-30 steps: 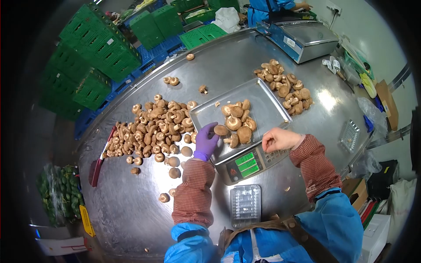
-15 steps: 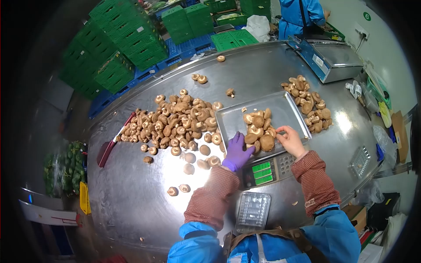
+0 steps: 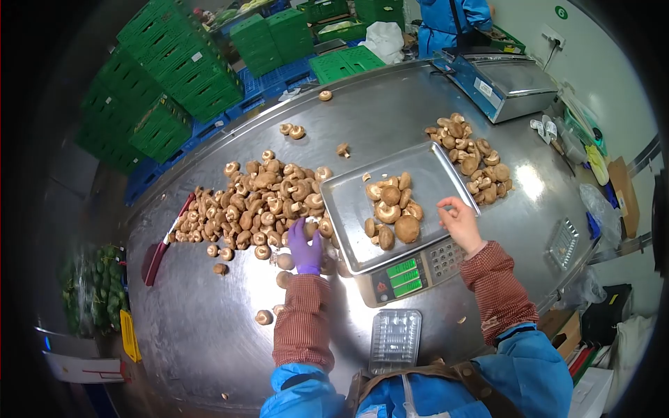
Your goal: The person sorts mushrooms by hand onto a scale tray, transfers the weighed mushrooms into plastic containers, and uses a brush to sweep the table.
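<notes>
My left hand (image 3: 305, 249), in a purple glove, is at the near right edge of a large pile of shiitake mushrooms (image 3: 244, 209). Its fingers and thumb close around a shiitake mushroom (image 3: 311, 228), partly hidden by the glove. Bare and loosely curled, my right hand (image 3: 460, 224) hovers by the right side of a metal tray (image 3: 345, 202), with thumb and index finger apart and nothing visible between them. Several shiitake mushrooms (image 3: 391, 213) lie grouped in the tray. The tray rests on a digital scale (image 3: 376, 291) with a lit green display.
A second mushroom pile (image 3: 481, 164) lies right of the tray. A red-handled knife (image 3: 167, 240) is at the left. Clear plastic punnets (image 3: 395, 341) sit near me and at right. Another machine (image 3: 502, 87) stands at the back, near a person in blue (image 3: 453, 24). Green crates (image 3: 174, 52) are stacked beyond.
My left hand has moved left from the tray to the mushroom pile. My right hand has drawn back from the mushrooms in the tray. The whole view has shifted slightly.
</notes>
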A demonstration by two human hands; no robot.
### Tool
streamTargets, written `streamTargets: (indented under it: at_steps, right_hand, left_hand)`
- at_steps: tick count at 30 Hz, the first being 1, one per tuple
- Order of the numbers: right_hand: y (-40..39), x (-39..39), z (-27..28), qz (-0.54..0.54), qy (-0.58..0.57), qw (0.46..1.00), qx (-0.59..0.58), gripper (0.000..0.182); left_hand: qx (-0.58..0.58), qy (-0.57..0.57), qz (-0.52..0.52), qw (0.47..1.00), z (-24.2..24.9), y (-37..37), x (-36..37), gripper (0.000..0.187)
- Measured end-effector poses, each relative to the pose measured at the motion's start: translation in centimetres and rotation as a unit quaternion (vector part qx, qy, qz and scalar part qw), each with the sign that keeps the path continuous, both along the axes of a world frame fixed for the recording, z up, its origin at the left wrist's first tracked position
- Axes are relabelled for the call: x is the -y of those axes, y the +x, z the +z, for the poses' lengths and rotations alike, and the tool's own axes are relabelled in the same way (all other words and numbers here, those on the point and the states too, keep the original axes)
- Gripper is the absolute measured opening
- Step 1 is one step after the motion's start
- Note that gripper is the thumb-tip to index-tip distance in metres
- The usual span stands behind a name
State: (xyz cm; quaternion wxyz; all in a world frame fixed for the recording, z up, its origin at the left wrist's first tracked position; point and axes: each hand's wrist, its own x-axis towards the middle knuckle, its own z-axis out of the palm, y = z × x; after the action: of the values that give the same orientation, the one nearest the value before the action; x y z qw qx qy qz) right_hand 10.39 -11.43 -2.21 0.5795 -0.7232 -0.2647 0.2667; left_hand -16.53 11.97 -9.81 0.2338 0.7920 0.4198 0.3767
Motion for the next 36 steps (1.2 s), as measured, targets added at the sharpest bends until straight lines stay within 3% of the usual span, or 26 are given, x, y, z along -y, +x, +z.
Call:
streamTargets:
  at_steps: [2,4,6,8,10,12,14,16,17,21,23,26,27,29,30,33,36]
  right_hand:
    - [-0.5,-0.4,-0.6,0.003,0.001,1.000,-0.022,0.013]
    - [-0.9,-1.0,-0.7,0.011,-0.013,1.000,0.012,0.014]
    - [-1.4,-1.7,-1.3,0.020,-0.024,0.998,0.046,0.015]
    - [-1.9,-2.3,-1.7,0.009,0.043,0.995,0.089,0.015]
    - [-1.5,-1.9,-1.7,0.027,0.009,0.998,0.058,0.017]
    - [-1.4,-1.7,-2.5,0.047,0.029,0.988,0.142,0.029]
    - [-1.7,-2.1,-3.3,0.044,0.053,0.990,0.120,0.037]
    - [-2.2,-2.5,-3.5,0.047,0.083,0.990,0.100,0.045]
    - [-2.6,-2.8,-3.3,0.067,0.078,0.990,0.100,0.049]
    - [-4.1,-3.5,-3.5,0.077,0.053,0.986,0.140,0.056]
    - [-4.4,-3.4,-3.7,0.065,0.007,0.982,0.177,0.057]
    - [-4.3,-3.6,-4.2,0.046,0.012,0.981,0.186,0.057]
    - [-4.2,-3.4,-4.4,0.044,0.010,0.982,0.185,0.057]
    - [-4.0,-3.1,-3.9,0.046,0.021,0.982,0.183,0.055]
    - [-3.6,-3.0,-4.0,0.041,0.016,0.982,0.183,0.055]
    - [-2.4,-2.4,-4.6,-0.012,0.084,0.991,0.106,0.051]
    - [-1.7,-1.8,-3.0,-0.002,0.037,0.996,0.081,0.050]
  left_hand:
    - [0.142,-0.106,-0.089,0.980,5.6,3.5,3.5,0.048]
    - [0.164,-0.112,-0.183,0.963,7.0,6.9,6.0,0.049]
    - [0.145,-0.045,-0.259,0.954,7.3,9.7,7.7,0.052]
    - [-0.077,0.102,-0.252,0.959,7.3,10.6,8.7,0.054]
    - [-0.081,0.075,-0.264,0.958,7.2,10.3,9.0,0.055]
    - [0.084,-0.012,-0.214,0.973,6.8,8.7,8.3,0.054]
    - [0.069,-0.035,-0.174,0.982,6.1,7.2,8.7,0.052]
    - [0.147,-0.341,-0.177,0.911,4.8,6.5,9.4,0.052]
    - [0.102,-0.328,-0.206,0.916,4.7,6.4,9.6,0.055]
    - [0.120,-0.244,-0.187,0.944,4.6,7.8,11.6,0.054]
    - [0.076,-0.115,-0.242,0.961,4.3,8.4,11.7,0.056]
    - [0.064,-0.083,-0.256,0.961,4.4,8.3,11.3,0.060]
    - [0.064,-0.085,-0.258,0.960,4.5,8.1,11.2,0.060]
    - [0.211,-0.365,-0.276,0.864,6.3,7.2,10.9,0.062]
    - [0.201,-0.278,-0.278,0.897,5.5,6.6,10.0,0.058]
    - [0.293,-0.311,-0.213,0.879,5.0,5.3,8.3,0.054]
    - [0.303,-0.341,-0.175,0.873,5.0,4.7,7.6,0.053]
